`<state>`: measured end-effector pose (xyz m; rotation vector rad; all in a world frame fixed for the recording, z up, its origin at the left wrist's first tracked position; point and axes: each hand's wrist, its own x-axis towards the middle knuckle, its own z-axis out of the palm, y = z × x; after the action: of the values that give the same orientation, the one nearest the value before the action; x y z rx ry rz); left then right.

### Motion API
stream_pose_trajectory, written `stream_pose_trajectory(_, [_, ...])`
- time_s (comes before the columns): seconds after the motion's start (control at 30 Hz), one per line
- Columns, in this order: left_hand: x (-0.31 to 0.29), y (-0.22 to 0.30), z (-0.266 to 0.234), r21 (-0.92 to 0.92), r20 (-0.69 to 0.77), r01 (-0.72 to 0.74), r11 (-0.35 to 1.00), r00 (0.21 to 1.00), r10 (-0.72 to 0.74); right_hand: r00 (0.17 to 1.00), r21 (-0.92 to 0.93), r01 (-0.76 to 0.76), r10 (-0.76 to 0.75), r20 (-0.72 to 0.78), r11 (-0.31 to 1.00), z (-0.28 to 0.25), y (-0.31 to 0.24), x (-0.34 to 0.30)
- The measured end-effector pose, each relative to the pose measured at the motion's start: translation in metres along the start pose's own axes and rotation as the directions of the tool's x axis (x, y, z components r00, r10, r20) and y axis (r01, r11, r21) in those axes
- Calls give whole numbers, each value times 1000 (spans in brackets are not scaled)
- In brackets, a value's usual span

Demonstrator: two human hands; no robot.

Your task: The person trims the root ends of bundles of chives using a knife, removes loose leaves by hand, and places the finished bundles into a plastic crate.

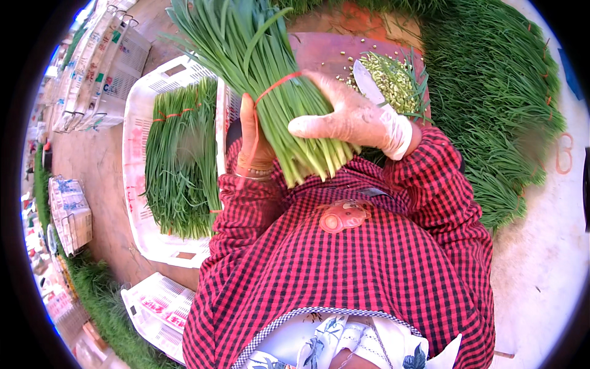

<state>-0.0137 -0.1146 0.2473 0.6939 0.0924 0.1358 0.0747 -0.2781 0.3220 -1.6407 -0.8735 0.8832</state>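
Observation:
A thick bunch of garlic chives (270, 67), tied with a red band, is held tilted in front of my chest. Its pale cut ends point down toward my lap and its leaves fan away to the upper left. My right hand (344, 117), in a thin glove, grips the bunch over its top and right side, thumb across the stems. My left hand (253, 132), also gloved, supports it from the left and beneath; part of that hand is hidden behind the stems. Beyond my right hand, a knife (367, 83) with a broad pale blade lies by a heap of chopped stem ends (393, 80).
Left of me stands a white plastic crate (136, 178) holding banded chive bunches (178, 160). A large pile of chives (491, 80) covers the right side. Stacked crates (101, 67) stand at the far left, and another white crate (163, 310) sits at the lower left.

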Motion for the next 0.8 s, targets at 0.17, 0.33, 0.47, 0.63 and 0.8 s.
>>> stream_pose_trajectory(0.17, [-12, -44, -36, -174, -80, 97, 980, 990, -112, 991, -694, -104, 12, -136, 713, 3, 42, 10])
stream_pose_trajectory(0.33, [-25, -52, -40, -480, -72, 340, 809, 903, -423, 971, -331, -136, 192, 141, 934, 9, 64, 3])
stream_pose_trajectory(0.47, [-26, -47, -39, -472, -58, 297, 830, 929, -365, 972, -96, -223, 229, 53, 970, -6, 56, -8])
stream_pose_trajectory(0.63, [-23, -31, -33, -394, -45, 286, 874, 943, -329, 972, 75, -96, 110, -210, 993, -3, 56, -8])
stream_pose_trajectory(0.8, [-29, -22, -30, -384, -65, 255, 887, 951, -302, 976, 114, -52, 75, -206, 992, 19, 41, -7])
